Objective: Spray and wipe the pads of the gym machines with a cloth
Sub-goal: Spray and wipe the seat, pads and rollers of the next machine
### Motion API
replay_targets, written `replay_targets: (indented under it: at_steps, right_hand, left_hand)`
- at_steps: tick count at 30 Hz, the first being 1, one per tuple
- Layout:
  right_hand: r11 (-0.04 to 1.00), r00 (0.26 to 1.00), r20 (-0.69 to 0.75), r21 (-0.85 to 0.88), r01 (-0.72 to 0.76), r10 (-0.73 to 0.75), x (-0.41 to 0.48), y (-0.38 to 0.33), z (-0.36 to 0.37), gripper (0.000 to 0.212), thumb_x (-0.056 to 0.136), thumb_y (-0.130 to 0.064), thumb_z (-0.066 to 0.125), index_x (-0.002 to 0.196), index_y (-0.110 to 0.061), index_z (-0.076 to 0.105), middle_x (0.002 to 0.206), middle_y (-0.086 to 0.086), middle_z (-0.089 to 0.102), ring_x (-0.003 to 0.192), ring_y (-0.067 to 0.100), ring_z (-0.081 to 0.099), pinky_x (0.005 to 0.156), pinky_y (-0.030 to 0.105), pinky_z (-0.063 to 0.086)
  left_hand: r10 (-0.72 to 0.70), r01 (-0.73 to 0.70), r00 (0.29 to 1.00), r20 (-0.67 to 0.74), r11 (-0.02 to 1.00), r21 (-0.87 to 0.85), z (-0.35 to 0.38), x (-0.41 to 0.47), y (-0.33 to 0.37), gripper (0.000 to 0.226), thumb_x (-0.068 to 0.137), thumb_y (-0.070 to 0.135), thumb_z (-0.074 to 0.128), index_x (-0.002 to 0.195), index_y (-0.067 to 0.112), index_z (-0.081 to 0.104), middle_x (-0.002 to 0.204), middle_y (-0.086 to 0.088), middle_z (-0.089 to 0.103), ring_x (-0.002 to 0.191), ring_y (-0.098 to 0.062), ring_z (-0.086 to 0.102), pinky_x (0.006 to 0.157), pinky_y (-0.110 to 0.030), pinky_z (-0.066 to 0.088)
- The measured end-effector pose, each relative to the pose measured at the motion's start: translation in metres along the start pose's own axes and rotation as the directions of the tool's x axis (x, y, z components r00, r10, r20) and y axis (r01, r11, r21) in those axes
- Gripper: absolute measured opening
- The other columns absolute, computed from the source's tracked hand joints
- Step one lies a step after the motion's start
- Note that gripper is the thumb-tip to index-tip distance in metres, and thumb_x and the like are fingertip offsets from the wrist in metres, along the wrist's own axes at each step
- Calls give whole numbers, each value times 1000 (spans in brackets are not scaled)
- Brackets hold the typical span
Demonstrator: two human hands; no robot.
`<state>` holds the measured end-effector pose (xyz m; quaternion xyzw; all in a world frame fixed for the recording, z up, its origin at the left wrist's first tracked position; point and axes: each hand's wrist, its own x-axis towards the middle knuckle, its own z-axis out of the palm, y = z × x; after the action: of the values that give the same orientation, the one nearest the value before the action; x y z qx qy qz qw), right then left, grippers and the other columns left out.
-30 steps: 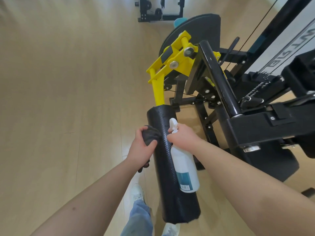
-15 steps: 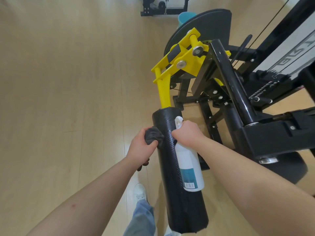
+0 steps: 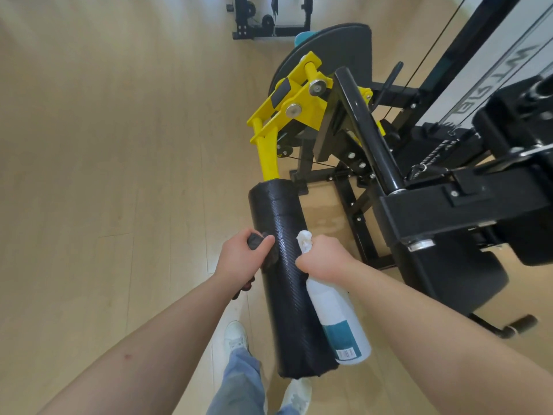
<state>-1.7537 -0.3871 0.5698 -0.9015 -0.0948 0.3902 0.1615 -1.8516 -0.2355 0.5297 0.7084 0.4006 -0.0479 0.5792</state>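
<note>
A long black roller pad (image 3: 291, 298) hangs on a yellow lever arm (image 3: 267, 157) of the gym machine. My left hand (image 3: 239, 260) grips a dark grey cloth (image 3: 257, 241) and presses it against the left side of the pad's upper half. My right hand (image 3: 321, 257) holds a white spray bottle (image 3: 338, 322) by its neck, on the right side of the pad. The bottle's body with a teal label hangs down alongside the pad, and its nozzle points up toward the pad's top.
The black machine frame (image 3: 466, 211) and a round black seat pad (image 3: 466, 283) stand to the right. A black disc cover (image 3: 344, 46) sits behind the yellow arm. Another black frame (image 3: 269, 22) stands far back. My legs and white shoes (image 3: 236, 336) are below on the wooden floor.
My left hand with the cloth has slid a little down the pad's left side. The right hand still holds the bottle beside the pad. The view has shifted slightly.
</note>
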Motion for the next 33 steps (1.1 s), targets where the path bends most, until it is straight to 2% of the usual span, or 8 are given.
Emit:
replay_targets:
  at_steps: [5,11,16,22,26,29,31,33]
  right_hand:
    - [1000,999,54,-31,4,-2,-28,28,16,12,92,-26,55,86,-16,55,84,3,59,82,21,62,78,36,53]
    - [1000,999,52,-11,-11,12,-61,63,35,14,88,-21,59,78,-15,51,79,3,54,68,16,52,61,28,41]
    - [997,997,64,-56,45,-42,-87,88,45,12,88,-27,61,84,-22,50,88,0,59,82,17,62,73,32,52]
    - [999,993,118,-38,7,-2,-116,117,55,10,86,-26,59,86,-18,54,87,3,59,75,19,59,65,30,45]
    - [1000,992,128,-14,-3,5,-126,133,54,21,84,-26,63,100,-14,58,94,6,62,82,20,64,67,30,47]
    - [999,993,114,-40,17,-13,-131,141,51,27,83,-27,64,107,-14,59,97,6,64,89,21,67,74,31,54]
    - [998,993,117,-59,29,-22,-132,143,49,31,84,-26,65,111,-12,60,100,6,64,93,22,67,85,35,57]
    - [997,991,127,-62,44,-35,-132,146,47,25,85,-23,64,106,-9,60,95,5,62,91,23,67,82,36,56]
  left_hand:
    - [-3,4,999,-35,1000,17,13,-26,-8,26,87,51,64,90,26,58,84,-17,68,45,-27,49,41,-32,45]
    - [-17,16,998,-52,1000,-21,22,-60,-18,8,90,31,57,97,30,57,85,-20,67,49,-27,54,45,-38,49]
    - [-49,46,998,-30,994,-94,32,-90,-23,21,88,25,46,96,42,56,88,-25,63,52,-28,52,51,-41,43]
    - [-88,94,995,45,982,-164,41,-114,-30,53,81,0,40,124,28,55,73,-19,60,47,-25,48,47,-34,43]
    - [-61,68,994,89,994,-83,45,-129,-35,59,85,-3,40,131,31,51,85,-19,67,50,-24,53,48,-39,49]
    - [2,-3,984,180,1000,5,50,-140,-42,52,91,-1,51,131,32,56,99,-20,69,63,-30,65,60,-50,61]
    - [47,-64,972,232,996,69,56,-146,-46,44,91,4,60,124,34,58,99,-16,72,70,-33,72,63,-47,64]
    - [150,-194,966,208,958,210,62,-146,-49,33,89,11,66,113,34,61,96,-1,72,75,-24,73,66,-35,63]
